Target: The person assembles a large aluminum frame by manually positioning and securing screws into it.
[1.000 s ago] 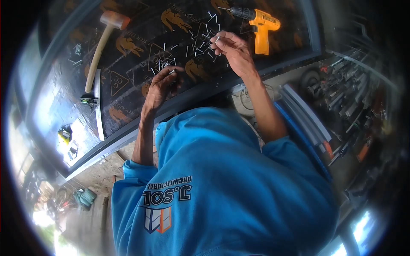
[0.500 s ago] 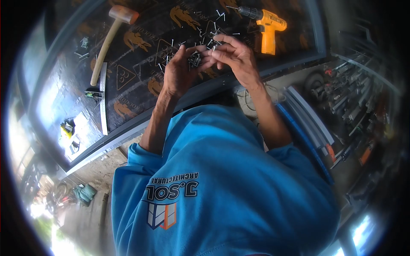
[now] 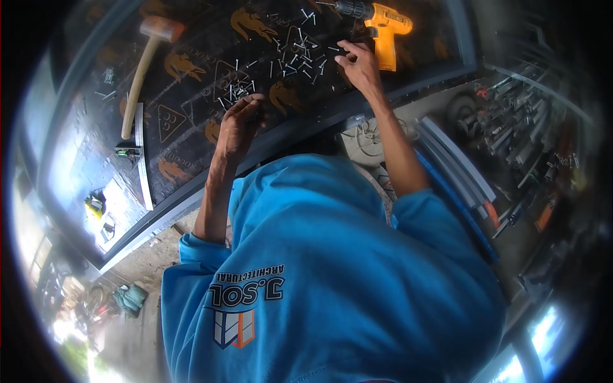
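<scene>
Upper left, a wooden-handled mallet with an orange-ended head (image 3: 142, 69) lies on the black, gold-printed panel (image 3: 195, 118). Upper centre, the left hand (image 3: 235, 127), fingers curled, has drawn back to the heap of silver metal screws (image 3: 239, 89); its contents cannot be determined. Rightward lie scattered silver screws (image 3: 295, 56). The right hand (image 3: 361, 67) has parted from the left, thumb and forefinger spread, near the yellow-and-black cordless drill (image 3: 385, 35). Screw handling is judged unfinished.
</scene>
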A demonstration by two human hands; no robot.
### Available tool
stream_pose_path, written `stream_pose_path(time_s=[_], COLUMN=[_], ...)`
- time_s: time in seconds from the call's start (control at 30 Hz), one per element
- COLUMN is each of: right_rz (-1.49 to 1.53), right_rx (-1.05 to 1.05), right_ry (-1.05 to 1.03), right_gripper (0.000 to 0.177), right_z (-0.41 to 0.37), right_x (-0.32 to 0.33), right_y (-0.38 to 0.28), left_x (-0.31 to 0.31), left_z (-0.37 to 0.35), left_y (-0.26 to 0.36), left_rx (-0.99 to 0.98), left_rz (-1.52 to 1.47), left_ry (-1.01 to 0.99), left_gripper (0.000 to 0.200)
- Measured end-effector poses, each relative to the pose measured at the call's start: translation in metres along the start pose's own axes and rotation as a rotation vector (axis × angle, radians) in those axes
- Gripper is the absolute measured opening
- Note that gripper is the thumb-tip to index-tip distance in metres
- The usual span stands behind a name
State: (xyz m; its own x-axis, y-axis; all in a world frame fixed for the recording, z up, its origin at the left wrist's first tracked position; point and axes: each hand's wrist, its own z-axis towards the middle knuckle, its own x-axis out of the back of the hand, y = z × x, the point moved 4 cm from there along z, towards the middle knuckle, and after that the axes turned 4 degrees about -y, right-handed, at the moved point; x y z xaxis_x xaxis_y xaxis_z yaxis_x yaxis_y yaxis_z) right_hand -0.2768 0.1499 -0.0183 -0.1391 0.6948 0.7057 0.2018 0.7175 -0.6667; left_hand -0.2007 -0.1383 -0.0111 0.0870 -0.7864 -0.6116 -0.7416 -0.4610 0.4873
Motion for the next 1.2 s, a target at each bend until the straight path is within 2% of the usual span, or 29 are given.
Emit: stream_pose_path(time_s=[0.07, 0.13, 0.2, 0.27, 0.33, 0.37, 0.4, 0.47, 0.6, 0.77, 0.83, 0.87, 0.93, 1.0, 1.03, 1.07, 1.13, 1.17, 1.2], right_rz=[-0.178, -0.106, -0.069, -0.037, 1.015, 1.33, 1.327, 1.558, 1.615, 1.441, 0.756, 0.759, 0.632, 0.496, 0.265, 0.266, -0.131, -0.154, -0.154], right_rx=[0.269, 0.222, 0.384, 0.334, -0.362, -0.386, -0.389, -0.393, -0.355, -0.205, 0.063, 0.062, -0.055, -0.153, -0.159, -0.162, -0.056, -0.091, -0.099], right_ry=[0.147, 0.08, 0.075, 0.033, -0.205, -0.356, -0.362, -0.494, -0.467, -0.384, -0.325, -0.325, -0.012, -0.033, -0.102, -0.101, -0.098, -0.148, -0.147], right_gripper=[0.028, 0.027, 0.026, 0.023, 0.02, 0.016, 0.016, 0.017, 0.017, 0.022, 0.025, 0.025, 0.032, 0.036, 0.051, 0.051, 0.069, 0.079, 0.079], right_z=[0.005, 0.011, 0.019, 0.02, 0.011, 0.005, -0.003, -0.021, -0.044, -0.05, -0.05, -0.047, -0.027, -0.012, -0.005, -0.005, -0.009, -0.01, -0.014], right_x=[-0.004, -0.016, -0.027, -0.027, -0.033, -0.032, -0.031, -0.028, -0.017, -0.004, 0.007, 0.005, 0.014, 0.014, 0.01, 0.005, 0.003, 0.0, -0.001], right_y=[-0.023, -0.028, -0.036, -0.041, -0.031, -0.039, -0.047, -0.07, -0.103, -0.126, -0.144, -0.137, -0.09, -0.044, -0.018, -0.002, 0.007, 0.01, 0.006], left_x=[0.006, 0.001, -0.005, -0.01, -0.023, -0.032, -0.039, -0.055, -0.074, -0.075, -0.075, -0.075, -0.07, -0.065, -0.061, -0.057, -0.033, -0.017, 0.005], left_z=[0.003, 0.003, 0.005, 0.008, 0.011, 0.012, 0.014, 0.018, 0.012, 0.006, 0.004, 0.004, 0.004, 0.004, 0.004, 0.003, -0.002, -0.003, -0.007], left_y=[-0.001, 0.001, 0.002, 0.002, 0.008, 0.012, 0.014, 0.023, 0.042, 0.047, 0.047, 0.046, 0.042, 0.04, 0.04, 0.039, 0.045, 0.052, 0.064], left_rx=[-0.016, -0.019, -0.024, -0.027, -0.034, -0.033, -0.034, -0.06, -0.128, -0.145, -0.152, -0.159, -0.16, -0.158, -0.142, -0.123, -0.142, -0.171, -0.175], left_rz=[0.001, 0.002, 0.005, 0.025, -0.052, -0.125, -0.13, -0.371, -0.357, -0.378, -0.387, -0.402, -0.381, -0.352, -0.394, -0.439, -0.34, -0.24, -0.211], left_ry=[0.003, 0.011, 0.01, -0.011, -0.048, -0.089, -0.085, -0.111, -0.135, -0.131, -0.134, -0.14, -0.157, -0.182, -0.176, -0.167, -0.133, -0.103, 0.0], left_gripper=[0.023, 0.024, 0.026, 0.034, 0.039, 0.044, 0.044, 0.051, 0.05, 0.051, 0.051, 0.052, 0.051, 0.051, 0.046, 0.042, 0.038, 0.036, 0.035])
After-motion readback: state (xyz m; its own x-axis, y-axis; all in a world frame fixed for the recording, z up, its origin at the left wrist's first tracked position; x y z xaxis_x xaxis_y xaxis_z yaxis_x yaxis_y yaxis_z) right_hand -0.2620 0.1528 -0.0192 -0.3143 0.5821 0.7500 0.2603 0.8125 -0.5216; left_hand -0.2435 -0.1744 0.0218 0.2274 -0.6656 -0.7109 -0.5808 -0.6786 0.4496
